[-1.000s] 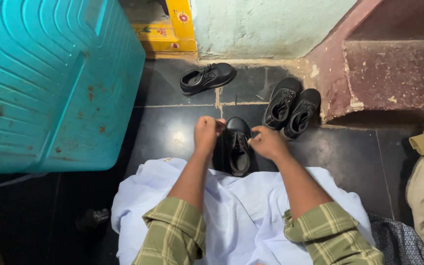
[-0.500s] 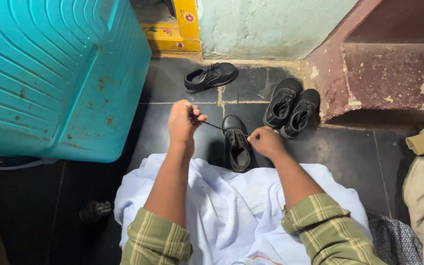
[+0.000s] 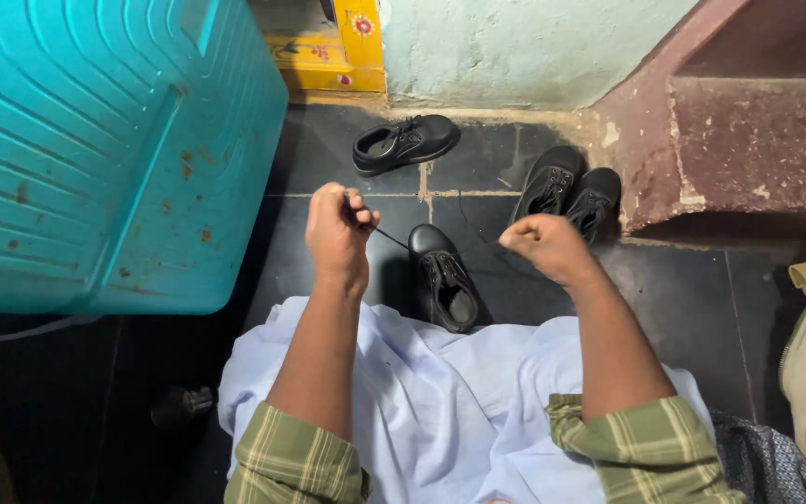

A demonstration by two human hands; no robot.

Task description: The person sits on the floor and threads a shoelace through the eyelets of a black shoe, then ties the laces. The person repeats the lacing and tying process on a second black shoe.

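Black shoe (image 3: 445, 280) sits on dark floor tiles (image 3: 683, 289); left hand (image 3: 336, 233) and right hand (image 3: 545, 245) pinch its laces.

A black lace-up shoe (image 3: 443, 278) stands on the dark tiled floor (image 3: 683, 289) just ahead of the person's lap, which is draped in pale blue cloth (image 3: 440, 392). The left hand (image 3: 336, 233), at the shoe's 9 o'clock, is raised and pinches a thin black lace (image 3: 390, 237) that runs taut down to the shoe. The right hand (image 3: 545, 245), at its 3 o'clock, is closed in a loose fist above the floor. At 12 o'clock lies a single black shoe (image 3: 405, 142); at 1 o'clock a pair of black shoes (image 3: 571, 194) sits against a maroon step (image 3: 748, 140). A turquoise ribbed plastic container (image 3: 95, 149) fills 10 o'clock.
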